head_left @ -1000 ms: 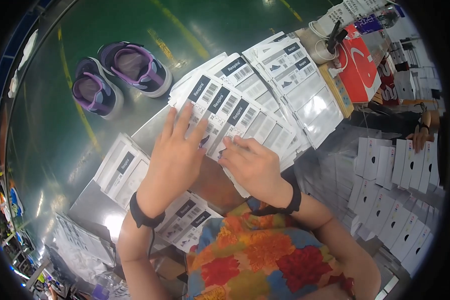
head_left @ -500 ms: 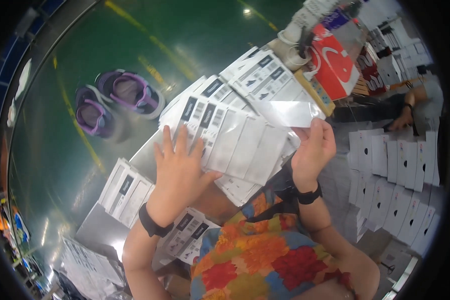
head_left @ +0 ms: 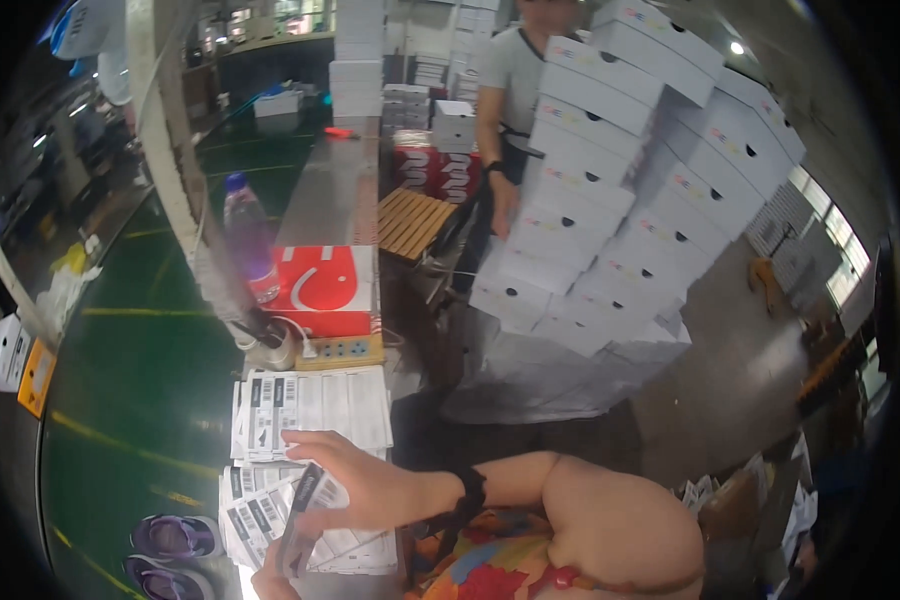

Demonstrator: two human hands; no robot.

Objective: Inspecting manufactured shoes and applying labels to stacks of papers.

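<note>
Right hand (head_left: 355, 485), fingers curled, pinches one label sheet (head_left: 305, 500) over loose sheets (head_left: 260, 515); left hand (head_left: 270, 582) barely visible, fingers indeterminate. One neat stack (head_left: 310, 410) lies on the table (head_left: 340, 190); sorting judged partway.

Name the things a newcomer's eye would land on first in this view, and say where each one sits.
The tall stack of white boxes at upper right, with a person standing behind it, dominates the view. At centre left a red box sits on the metal table beside a clear bottle. Low down, the right hand holds a strip of white label sheets over more sheets; the left hand barely shows.
</note>
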